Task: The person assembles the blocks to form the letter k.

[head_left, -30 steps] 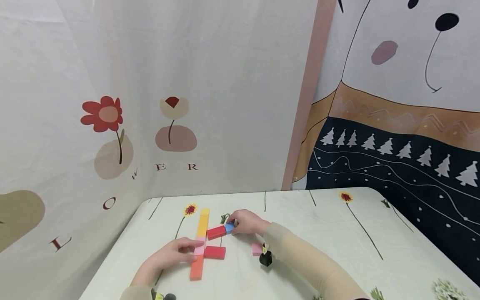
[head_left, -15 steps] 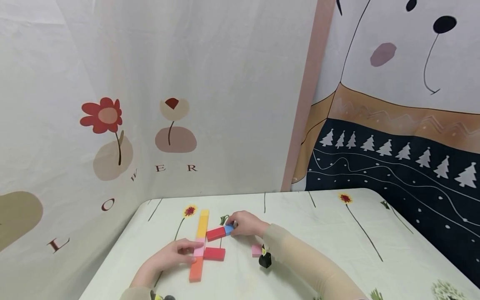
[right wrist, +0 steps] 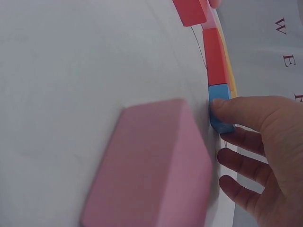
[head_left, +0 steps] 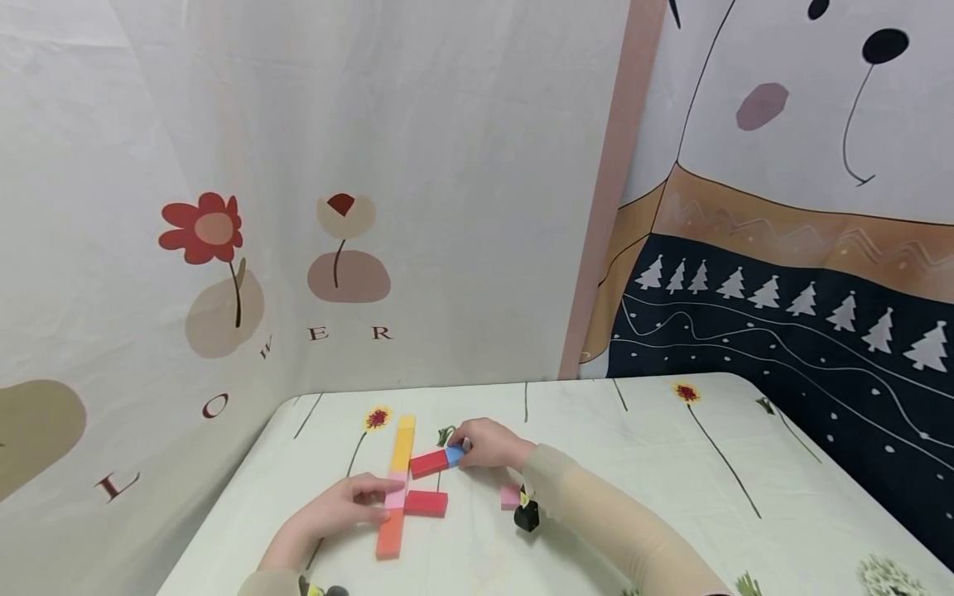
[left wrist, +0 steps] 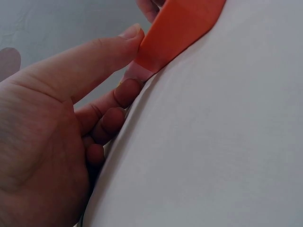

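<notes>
A row of blocks runs away from me in the head view: an orange block [head_left: 389, 540] nearest, a pink block [head_left: 396, 495], a yellow-orange block [head_left: 402, 451] and a small yellow block [head_left: 406, 422] at the far end. My left hand [head_left: 344, 503] pinches the row at the pink block, its thumb near the orange block's end. One red block [head_left: 426, 503] juts right from the pink one. Above it, another red block [head_left: 428, 464] slants up to the right, with a blue block [right wrist: 219, 106] at its end. My right hand [head_left: 488, 444] pinches the blue block between thumb and forefinger.
A loose pink block [head_left: 510, 497] lies below my right wrist, large in the right wrist view. A flower-printed cloth [head_left: 596, 463] covers the table. Behind it hang a pale curtain [head_left: 477, 207] and a bear-print cloth [head_left: 745, 306].
</notes>
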`<state>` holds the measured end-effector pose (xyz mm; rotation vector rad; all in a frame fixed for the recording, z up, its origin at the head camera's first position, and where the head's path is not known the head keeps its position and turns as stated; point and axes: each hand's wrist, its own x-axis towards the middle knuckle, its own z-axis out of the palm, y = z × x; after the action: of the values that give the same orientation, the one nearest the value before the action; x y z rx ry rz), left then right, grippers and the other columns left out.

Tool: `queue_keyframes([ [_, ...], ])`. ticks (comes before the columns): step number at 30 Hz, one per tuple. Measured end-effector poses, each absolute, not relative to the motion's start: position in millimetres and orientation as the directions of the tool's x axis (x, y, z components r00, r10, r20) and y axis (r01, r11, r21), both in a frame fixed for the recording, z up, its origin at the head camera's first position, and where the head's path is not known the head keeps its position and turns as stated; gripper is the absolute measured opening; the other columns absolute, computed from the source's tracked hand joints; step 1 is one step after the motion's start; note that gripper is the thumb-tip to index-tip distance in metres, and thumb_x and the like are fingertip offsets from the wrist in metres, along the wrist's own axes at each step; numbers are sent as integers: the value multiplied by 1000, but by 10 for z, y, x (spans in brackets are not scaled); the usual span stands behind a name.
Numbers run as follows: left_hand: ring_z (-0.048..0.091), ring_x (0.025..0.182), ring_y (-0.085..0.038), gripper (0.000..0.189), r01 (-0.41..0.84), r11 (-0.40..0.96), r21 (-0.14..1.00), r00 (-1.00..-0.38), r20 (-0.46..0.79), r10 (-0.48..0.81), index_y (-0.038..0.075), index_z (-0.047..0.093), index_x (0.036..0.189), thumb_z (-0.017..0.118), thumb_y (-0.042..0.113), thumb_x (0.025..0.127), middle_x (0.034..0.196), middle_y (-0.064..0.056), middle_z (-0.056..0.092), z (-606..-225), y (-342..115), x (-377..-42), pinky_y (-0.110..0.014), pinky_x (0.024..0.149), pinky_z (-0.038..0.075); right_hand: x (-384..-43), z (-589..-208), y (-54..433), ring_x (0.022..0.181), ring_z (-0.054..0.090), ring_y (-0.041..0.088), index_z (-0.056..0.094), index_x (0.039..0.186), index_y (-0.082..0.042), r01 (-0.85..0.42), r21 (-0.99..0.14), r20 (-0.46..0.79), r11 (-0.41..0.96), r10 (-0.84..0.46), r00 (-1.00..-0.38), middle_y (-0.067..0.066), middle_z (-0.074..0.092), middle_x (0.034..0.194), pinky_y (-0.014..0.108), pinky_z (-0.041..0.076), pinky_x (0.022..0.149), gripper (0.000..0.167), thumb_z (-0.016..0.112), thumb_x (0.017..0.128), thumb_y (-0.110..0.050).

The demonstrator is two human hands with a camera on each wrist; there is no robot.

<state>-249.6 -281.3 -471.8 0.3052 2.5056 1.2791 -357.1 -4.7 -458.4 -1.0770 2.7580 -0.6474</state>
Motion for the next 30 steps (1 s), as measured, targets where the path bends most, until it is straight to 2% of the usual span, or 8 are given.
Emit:
queue_keyframes([
  [8,48,100,-23,49,41,583,812,-930,-183,319,20,65,128,77,35,82,107,-1,59,-4727,-2810,-2488,-41,83,44,-3552,-4566,-40,79,52,4,73,111,-15,-629,-414,57,658,-671,-739,-10,63,94,23,45,77,32,80,79,-16],
  [15,48,100,-23,50,56,570,819,-928,-167,332,19,65,128,77,34,82,106,-2,59,-4737,-2815,-2510,-39,83,44,-3504,-4439,32,90,58,9,70,118,-16,-616,-432,54,658,-663,-746,-6,65,105,25,46,80,40,79,79,-16],
  [21,47,99,-23,49,80,585,807,-932,-148,331,20,66,127,78,33,81,106,-1,58,-4726,-2818,-2522,-39,80,43,-3503,-4359,177,87,57,10,69,119,-15,-602,-453,47,657,-657,-752,-4,64,109,25,47,78,36,75,84,-18],
  [30,45,106,-25,45,119,610,784,-938,-111,327,21,68,123,79,29,80,130,-7,46,-4727,-2816,-2530,-39,84,44,-3450,-4348,464,84,54,11,70,118,-12,-571,-511,32,643,-649,-760,0,65,110,25,46,72,34,76,85,-20],
])
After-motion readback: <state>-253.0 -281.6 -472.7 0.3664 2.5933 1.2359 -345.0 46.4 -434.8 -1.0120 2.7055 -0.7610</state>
